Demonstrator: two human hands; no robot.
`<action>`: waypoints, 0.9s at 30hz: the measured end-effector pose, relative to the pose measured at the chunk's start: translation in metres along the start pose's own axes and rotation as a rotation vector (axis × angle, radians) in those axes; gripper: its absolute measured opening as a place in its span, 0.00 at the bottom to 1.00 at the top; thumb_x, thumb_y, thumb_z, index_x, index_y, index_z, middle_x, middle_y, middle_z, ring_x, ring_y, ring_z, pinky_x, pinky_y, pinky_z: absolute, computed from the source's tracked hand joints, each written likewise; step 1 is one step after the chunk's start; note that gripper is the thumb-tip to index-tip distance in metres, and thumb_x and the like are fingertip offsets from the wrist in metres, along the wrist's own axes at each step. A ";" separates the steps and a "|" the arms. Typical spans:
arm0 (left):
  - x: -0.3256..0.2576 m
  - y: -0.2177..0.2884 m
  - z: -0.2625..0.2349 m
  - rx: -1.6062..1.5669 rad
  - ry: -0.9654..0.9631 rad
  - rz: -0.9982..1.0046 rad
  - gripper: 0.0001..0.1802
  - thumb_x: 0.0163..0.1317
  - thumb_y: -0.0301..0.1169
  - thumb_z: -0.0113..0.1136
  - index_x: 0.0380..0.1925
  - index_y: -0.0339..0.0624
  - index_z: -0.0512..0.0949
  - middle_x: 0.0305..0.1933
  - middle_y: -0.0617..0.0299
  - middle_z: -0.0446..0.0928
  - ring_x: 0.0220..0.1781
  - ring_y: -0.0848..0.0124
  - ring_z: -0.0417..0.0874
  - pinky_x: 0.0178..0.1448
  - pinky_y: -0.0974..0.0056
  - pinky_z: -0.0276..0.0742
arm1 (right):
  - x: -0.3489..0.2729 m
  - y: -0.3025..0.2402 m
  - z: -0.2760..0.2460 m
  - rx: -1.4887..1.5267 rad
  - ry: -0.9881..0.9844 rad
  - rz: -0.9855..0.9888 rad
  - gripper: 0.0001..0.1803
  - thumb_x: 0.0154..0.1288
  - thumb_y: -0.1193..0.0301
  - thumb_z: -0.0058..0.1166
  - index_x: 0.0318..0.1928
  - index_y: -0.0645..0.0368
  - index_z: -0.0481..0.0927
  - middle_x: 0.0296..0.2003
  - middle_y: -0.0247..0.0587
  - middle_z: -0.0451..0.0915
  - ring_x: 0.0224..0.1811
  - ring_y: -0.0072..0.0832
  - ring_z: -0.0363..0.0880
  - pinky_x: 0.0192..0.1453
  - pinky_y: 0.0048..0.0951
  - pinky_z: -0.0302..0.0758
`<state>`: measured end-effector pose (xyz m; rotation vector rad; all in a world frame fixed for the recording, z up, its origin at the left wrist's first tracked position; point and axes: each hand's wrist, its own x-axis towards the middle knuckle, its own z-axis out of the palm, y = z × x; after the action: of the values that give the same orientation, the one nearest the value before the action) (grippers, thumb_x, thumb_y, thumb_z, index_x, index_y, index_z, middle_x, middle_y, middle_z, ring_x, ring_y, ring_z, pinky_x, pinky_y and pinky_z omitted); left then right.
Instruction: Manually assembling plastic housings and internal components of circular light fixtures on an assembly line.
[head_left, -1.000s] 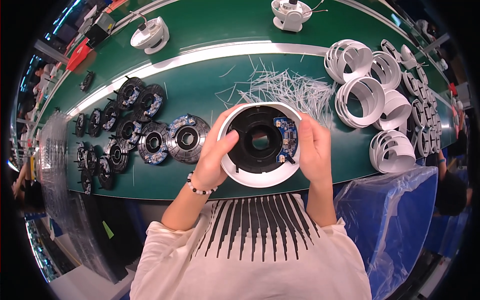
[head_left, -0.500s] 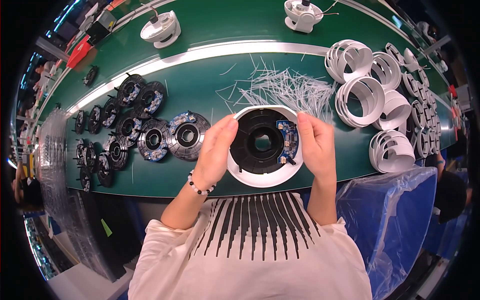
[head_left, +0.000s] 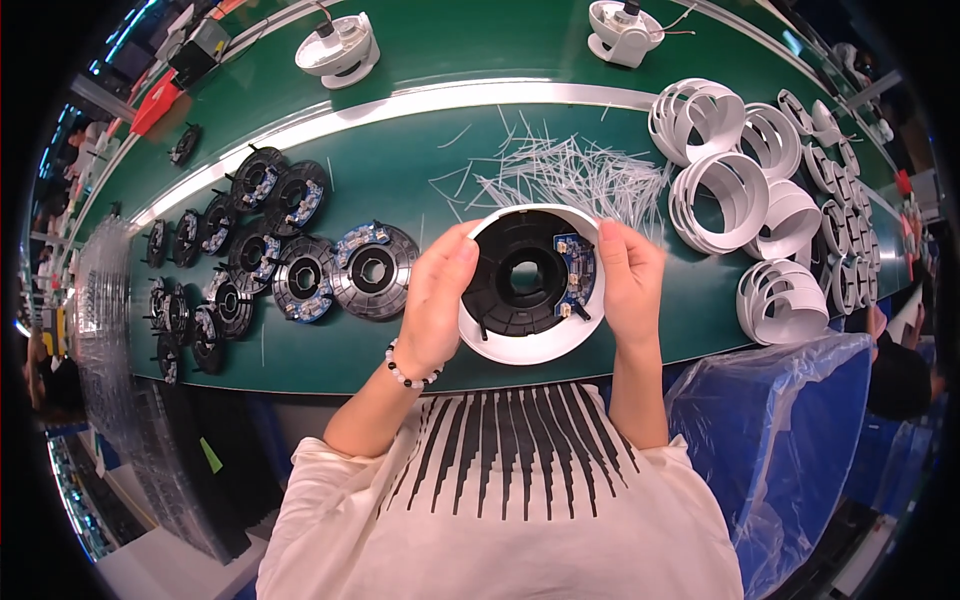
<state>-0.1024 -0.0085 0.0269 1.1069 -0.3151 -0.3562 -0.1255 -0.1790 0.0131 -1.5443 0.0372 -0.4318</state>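
Green table (head_left: 340, 352), near edge (head_left: 320, 392), ring (head_left: 528, 349) between hands (head_left: 632, 288)

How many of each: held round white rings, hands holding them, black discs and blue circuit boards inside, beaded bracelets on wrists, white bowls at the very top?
Round white ring: 1
Bare hands, left hand and right hand: 2
Round black disc: 1
Blue circuit board: 1
Beaded black-white bracelet: 1
White bowl-shaped parts: 2
Total: 8
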 end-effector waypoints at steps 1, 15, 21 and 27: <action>0.000 -0.003 0.002 0.029 0.025 0.051 0.20 0.64 0.35 0.41 0.49 0.28 0.65 0.44 0.57 0.73 0.45 0.76 0.72 0.50 0.72 0.67 | 0.001 -0.001 0.002 0.095 -0.001 0.051 0.15 0.64 0.67 0.45 0.33 0.70 0.76 0.20 0.25 0.71 0.21 0.10 0.62 0.23 0.15 0.58; -0.020 -0.036 0.011 0.585 -0.226 0.899 0.31 0.53 0.45 0.54 0.48 0.31 0.64 0.46 0.37 0.71 0.50 0.43 0.72 0.47 0.56 0.73 | -0.003 0.011 -0.001 0.515 -0.087 -0.107 0.38 0.67 0.54 0.12 0.17 0.66 0.72 0.14 0.44 0.71 0.16 0.25 0.65 0.24 0.22 0.63; -0.013 -0.032 0.000 0.531 -0.102 0.818 0.27 0.57 0.41 0.46 0.42 0.21 0.64 0.41 0.33 0.72 0.46 0.45 0.75 0.46 0.56 0.74 | -0.006 -0.002 0.002 -0.006 0.013 -0.147 0.29 0.66 0.63 0.21 0.21 0.70 0.73 0.19 0.49 0.73 0.18 0.27 0.66 0.24 0.23 0.64; -0.015 -0.034 0.004 0.540 -0.175 0.794 0.29 0.55 0.43 0.48 0.42 0.21 0.66 0.40 0.35 0.73 0.46 0.45 0.75 0.46 0.58 0.74 | -0.005 -0.006 -0.004 -0.105 -0.028 -0.249 0.30 0.66 0.62 0.21 0.18 0.69 0.71 0.14 0.45 0.71 0.16 0.27 0.66 0.20 0.22 0.62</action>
<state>-0.1217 -0.0193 -0.0028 1.3735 -1.0071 0.3664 -0.1327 -0.1817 0.0180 -1.6654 -0.1579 -0.6122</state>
